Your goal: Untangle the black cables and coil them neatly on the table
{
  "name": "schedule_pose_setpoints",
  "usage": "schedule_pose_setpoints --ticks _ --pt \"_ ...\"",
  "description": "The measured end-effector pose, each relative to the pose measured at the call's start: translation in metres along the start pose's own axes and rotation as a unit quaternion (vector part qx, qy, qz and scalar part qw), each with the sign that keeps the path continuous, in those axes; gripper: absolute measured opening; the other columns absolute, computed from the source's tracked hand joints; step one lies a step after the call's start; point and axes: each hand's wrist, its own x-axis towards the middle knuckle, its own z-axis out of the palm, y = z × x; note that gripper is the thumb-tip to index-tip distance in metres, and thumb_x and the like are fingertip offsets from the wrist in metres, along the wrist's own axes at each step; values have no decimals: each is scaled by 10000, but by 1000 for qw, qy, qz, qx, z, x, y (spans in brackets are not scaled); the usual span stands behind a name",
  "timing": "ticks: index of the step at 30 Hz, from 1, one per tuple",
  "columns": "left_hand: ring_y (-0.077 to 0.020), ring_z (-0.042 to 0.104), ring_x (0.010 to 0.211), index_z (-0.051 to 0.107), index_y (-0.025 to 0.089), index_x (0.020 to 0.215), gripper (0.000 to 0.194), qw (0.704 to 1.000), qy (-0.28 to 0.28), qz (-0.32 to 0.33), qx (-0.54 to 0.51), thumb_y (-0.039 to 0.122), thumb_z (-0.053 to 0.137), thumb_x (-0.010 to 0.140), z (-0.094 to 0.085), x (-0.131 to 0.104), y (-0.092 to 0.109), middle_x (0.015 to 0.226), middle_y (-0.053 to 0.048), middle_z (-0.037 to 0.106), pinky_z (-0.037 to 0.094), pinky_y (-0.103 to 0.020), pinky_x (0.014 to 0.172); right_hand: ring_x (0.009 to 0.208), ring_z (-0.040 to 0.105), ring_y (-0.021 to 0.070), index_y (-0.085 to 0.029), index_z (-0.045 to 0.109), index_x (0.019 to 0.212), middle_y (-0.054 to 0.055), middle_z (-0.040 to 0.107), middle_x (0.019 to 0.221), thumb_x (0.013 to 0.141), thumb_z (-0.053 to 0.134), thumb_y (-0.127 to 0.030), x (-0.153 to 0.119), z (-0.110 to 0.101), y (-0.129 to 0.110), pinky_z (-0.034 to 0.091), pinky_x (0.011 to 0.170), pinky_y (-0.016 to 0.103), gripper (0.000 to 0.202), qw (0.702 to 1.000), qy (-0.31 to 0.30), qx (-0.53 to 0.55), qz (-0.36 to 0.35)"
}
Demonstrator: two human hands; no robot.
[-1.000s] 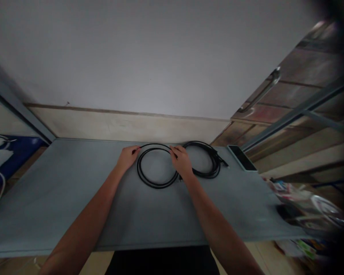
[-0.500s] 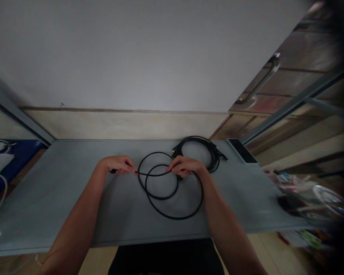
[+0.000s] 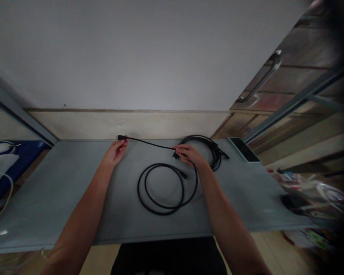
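A black cable lies partly in loose loops on the grey tabletop. My left hand pinches it just behind one black connector, which points up and to the left. Farther along, my right hand grips the same cable between thumb and fingers. Between my hands the cable runs almost straight, sloping slightly down to the right. Its other connector rests on the table beside the loops. Behind my right hand sits a coiled bundle of black cables, partly hidden by the hand.
A phone-like flat device with a pale edge lies at the back right. Cluttered plastic bags crowd the right end. A blue surface with white items and a white cable is at the left. A wall rises behind the table.
My left hand has moved up and turned, bringing the connector above its fingers. My right hand has risen slightly to the right. The cable between them has straightened, and the loops have shifted toward me.
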Motion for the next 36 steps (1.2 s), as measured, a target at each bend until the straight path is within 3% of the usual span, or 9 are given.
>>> schedule_pose_setpoints --ticks 4,8,12,17,21,25,27,33,36 --pt "-170 711 858 718 154 927 144 999 -14 7 -50 195 754 794 10 -1 -5 952 -82 745 594 -267 717 397 271 17 -119 720 1069 -42 534 617 737 750 -312 0 8 1 151 342 193 385 999 -32 -11 14" --pt "-248 692 1058 676 174 1031 255 996 -52 -35 -65 391 667 898 27 -6 -14 1068 -115 736 570 -433 908 391 265 13 -115 723 1058 -51 527 607 732 753 -310 3 10 1 151 349 192 381 999 -31 -8 2" --pt "-181 706 736 596 169 755 364 995 -31 -61 -71 482 574 941 39 -10 -21 692 -39 669 597 -352 775 385 245 21 -97 733 1052 -90 425 512 740 766 -300 1 5 1 156 360 188 374 988 -135 -29 68" --pt "-98 406 359 450 196 628 423 978 -117 -167 -31 437 535 965 45 -14 -15 444 63 369 438 -231 415 389 241 25 -60 734 1079 -95 396 496 722 788 -256 -2 6 5 135 368 190 411 934 -316 -44 163" --pt "-61 227 309 381 196 612 457 991 -18 -62 -119 401 439 1016 32 -9 6 431 87 232 195 -185 325 426 240 29 -87 711 1174 -95 391 523 748 777 -267 -1 9 5 160 388 188 467 973 -210 -13 96" --pt "-67 271 335 330 197 602 486 980 59 17 -189 396 343 1045 14 -4 16 442 73 233 244 -201 354 450 329 21 -106 744 1043 -9 585 685 718 774 -277 6 9 4 196 383 185 368 999 -30 25 -7" --pt "-66 290 346 307 200 600 496 975 80 19 -208 420 338 1043 10 -3 13 457 66 255 241 -203 349 425 324 18 -108 748 999 -10 597 671 713 756 -268 6 9 3 187 366 182 329 1000 -16 14 -2" --pt "-55 210 328 295 211 606 480 980 1 -139 -140 417 437 1016 25 -8 4 490 72 268 152 -207 300 374 286 20 -69 764 946 -41 536 546 692 757 -243 -9 20 0 143 338 177 308 913 -344 -80 206" --pt "-50 205 328 316 209 611 475 979 -37 -170 -103 432 499 988 27 -9 6 496 77 260 153 -197 297 380 285 18 -70 759 980 -47 521 548 721 762 -259 -14 24 -2 132 341 176 321 894 -387 -74 212"
